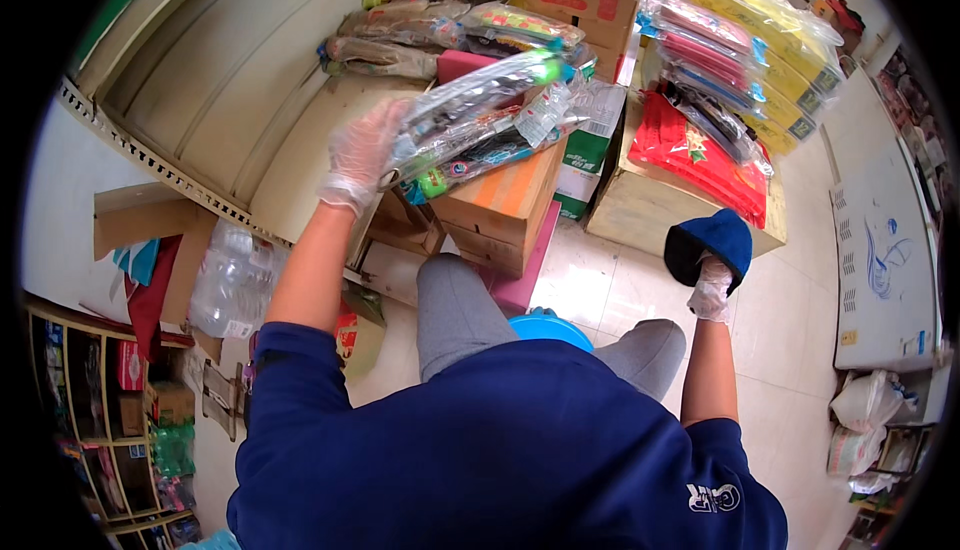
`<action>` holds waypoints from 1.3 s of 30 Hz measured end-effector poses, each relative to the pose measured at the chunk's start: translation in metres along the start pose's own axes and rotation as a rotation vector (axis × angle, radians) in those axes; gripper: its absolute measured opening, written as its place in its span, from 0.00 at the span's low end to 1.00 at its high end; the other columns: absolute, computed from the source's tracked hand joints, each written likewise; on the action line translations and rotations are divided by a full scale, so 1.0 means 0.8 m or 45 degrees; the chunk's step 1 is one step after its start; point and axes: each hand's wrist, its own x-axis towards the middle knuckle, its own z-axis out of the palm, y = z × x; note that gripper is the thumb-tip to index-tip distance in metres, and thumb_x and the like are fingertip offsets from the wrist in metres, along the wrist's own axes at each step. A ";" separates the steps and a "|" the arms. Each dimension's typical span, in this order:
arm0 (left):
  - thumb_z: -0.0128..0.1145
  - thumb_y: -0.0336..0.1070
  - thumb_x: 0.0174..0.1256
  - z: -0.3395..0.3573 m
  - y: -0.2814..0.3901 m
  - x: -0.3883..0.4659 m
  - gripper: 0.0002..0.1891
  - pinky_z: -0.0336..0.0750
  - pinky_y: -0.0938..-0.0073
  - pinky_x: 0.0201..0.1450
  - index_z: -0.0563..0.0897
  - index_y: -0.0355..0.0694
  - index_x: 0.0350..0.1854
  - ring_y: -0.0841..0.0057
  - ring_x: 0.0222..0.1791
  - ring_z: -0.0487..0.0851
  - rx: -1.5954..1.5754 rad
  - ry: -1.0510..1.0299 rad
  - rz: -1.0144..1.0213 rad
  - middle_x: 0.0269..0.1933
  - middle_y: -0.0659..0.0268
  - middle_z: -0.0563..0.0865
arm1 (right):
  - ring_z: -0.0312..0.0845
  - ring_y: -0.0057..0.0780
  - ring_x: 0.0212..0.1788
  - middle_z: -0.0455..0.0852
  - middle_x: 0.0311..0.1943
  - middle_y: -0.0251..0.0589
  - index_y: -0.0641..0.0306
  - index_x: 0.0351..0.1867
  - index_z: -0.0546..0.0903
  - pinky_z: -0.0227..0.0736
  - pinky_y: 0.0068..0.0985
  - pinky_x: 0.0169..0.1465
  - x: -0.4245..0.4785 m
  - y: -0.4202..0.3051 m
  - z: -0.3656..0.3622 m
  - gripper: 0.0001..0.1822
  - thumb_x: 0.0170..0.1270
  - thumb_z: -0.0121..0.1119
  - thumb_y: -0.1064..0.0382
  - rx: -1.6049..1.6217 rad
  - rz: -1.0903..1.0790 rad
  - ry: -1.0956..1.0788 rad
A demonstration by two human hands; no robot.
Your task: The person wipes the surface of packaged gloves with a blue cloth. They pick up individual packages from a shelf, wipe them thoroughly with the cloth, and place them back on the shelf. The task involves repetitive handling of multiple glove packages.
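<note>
My left hand (366, 149), in a thin clear glove, grips the near end of a long plastic-wrapped package (480, 92) with a bright green far end. Motion blurs both the hand and the package. Beneath it, more wrapped packages (487, 156) with blue and green parts lie on a cardboard box (495, 205) striped with orange tape. My right hand (711, 291), gloved likewise, is out to the right above the tiled floor. It holds a folded dark blue cloth (709, 246), which hides most of its fingers.
Metal shelving (277, 100) curves along the left. Red packages (705, 160) and other wrapped goods top a pale wooden box (637, 197) ahead. Yellow packs (765, 47) are stacked behind. A white freezer cabinet (885, 257) stands at right; a blue round object (551, 329) sits between my knees.
</note>
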 end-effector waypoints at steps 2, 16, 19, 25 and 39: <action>0.43 0.57 0.72 0.000 -0.028 0.016 0.19 0.74 0.58 0.35 0.81 0.49 0.40 0.53 0.33 0.82 0.122 -0.013 -0.043 0.30 0.53 0.83 | 0.76 0.31 0.53 0.80 0.52 0.39 0.63 0.58 0.73 0.72 0.30 0.58 -0.022 -0.009 0.010 0.21 0.70 0.54 0.53 0.332 0.052 -0.107; 0.39 0.62 0.71 0.053 -0.056 0.038 0.24 0.75 0.56 0.38 0.81 0.50 0.41 0.52 0.35 0.83 0.074 -0.080 0.021 0.34 0.54 0.85 | 0.74 0.42 0.58 0.79 0.54 0.45 0.60 0.54 0.76 0.68 0.35 0.61 -0.053 0.027 0.027 0.18 0.68 0.55 0.55 -0.569 -0.566 -0.089; 0.40 0.60 0.70 0.047 -0.067 0.040 0.24 0.74 0.59 0.45 0.83 0.48 0.46 0.54 0.42 0.83 -0.060 -0.179 -0.003 0.40 0.53 0.86 | 0.74 0.42 0.57 0.79 0.53 0.46 0.60 0.53 0.76 0.69 0.35 0.60 -0.057 0.029 0.034 0.17 0.67 0.56 0.55 -0.647 -0.588 -0.097; 0.46 0.55 0.69 0.047 -0.067 0.042 0.25 0.71 0.69 0.54 0.82 0.37 0.51 0.65 0.48 0.82 -0.386 -0.382 -0.150 0.47 0.55 0.86 | 0.75 0.42 0.55 0.80 0.51 0.46 0.61 0.52 0.76 0.70 0.36 0.58 -0.064 0.022 0.047 0.16 0.66 0.56 0.57 -0.766 -0.628 -0.102; 0.61 0.58 0.58 0.052 -0.046 0.037 0.31 0.69 0.72 0.58 0.76 0.42 0.59 0.69 0.51 0.80 -0.651 -0.966 -0.172 0.52 0.61 0.83 | 0.76 0.45 0.54 0.82 0.49 0.45 0.58 0.48 0.80 0.71 0.37 0.58 -0.067 -0.033 0.064 0.13 0.65 0.57 0.57 -0.958 -0.661 -0.184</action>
